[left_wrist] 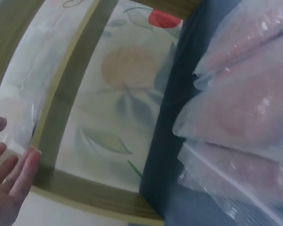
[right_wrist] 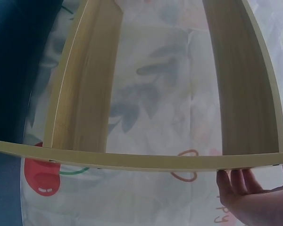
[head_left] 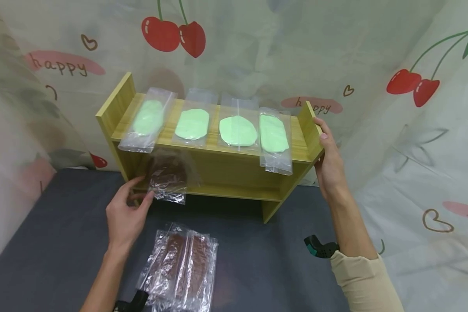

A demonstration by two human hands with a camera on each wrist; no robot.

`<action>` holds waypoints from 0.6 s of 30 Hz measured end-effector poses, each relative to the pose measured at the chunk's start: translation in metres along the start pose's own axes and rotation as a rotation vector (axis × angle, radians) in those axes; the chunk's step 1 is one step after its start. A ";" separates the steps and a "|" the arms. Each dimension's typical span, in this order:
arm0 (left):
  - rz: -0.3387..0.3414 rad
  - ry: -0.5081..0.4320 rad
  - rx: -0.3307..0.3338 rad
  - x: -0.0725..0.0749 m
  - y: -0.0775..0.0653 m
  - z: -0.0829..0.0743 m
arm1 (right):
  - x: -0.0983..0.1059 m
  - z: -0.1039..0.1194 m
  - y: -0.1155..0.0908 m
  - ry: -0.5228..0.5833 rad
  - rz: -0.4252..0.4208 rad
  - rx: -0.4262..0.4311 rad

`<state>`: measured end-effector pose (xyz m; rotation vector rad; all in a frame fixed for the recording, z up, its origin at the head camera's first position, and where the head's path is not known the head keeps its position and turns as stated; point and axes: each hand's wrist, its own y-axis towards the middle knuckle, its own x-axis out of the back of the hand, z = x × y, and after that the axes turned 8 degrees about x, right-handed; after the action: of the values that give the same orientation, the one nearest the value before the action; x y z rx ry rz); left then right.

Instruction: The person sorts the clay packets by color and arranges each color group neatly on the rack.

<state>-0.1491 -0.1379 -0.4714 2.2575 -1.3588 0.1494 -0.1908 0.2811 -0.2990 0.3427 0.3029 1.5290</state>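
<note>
A two-tier wooden shelf (head_left: 234,191) holds several clear bags with flat pale green pieces (head_left: 192,124) on its top board. On the lower board, at its left end, lies a clear bag with a dark brown piece (head_left: 167,172), its front edge hanging over. My left hand (head_left: 126,212) is at that bag's left side, thumb at its lower corner, fingers by the shelf's left end. The left wrist view shows thumb and fingers apart. Against the outer face of the right side panel rest the fingertips of my right hand (head_left: 330,164); none show on its inner face.
More clear bags with brown pieces (head_left: 185,260) lie stacked on the dark table (head_left: 265,264) in front of the shelf. A patterned cloth (head_left: 257,52) hangs behind and at both sides.
</note>
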 end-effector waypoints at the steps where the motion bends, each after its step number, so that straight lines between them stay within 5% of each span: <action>1: 0.006 -0.017 0.002 0.003 -0.002 0.002 | 0.000 0.000 0.000 -0.001 0.000 -0.001; 9: 0.070 -0.078 0.070 0.019 -0.019 0.020 | 0.003 0.002 0.000 0.022 0.012 -0.036; 18: 0.343 0.035 0.140 0.029 -0.042 0.044 | 0.009 0.007 0.000 0.062 0.076 -0.070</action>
<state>-0.1057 -0.1661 -0.5147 2.0996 -1.7555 0.4094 -0.1874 0.2901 -0.2920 0.2540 0.2872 1.6235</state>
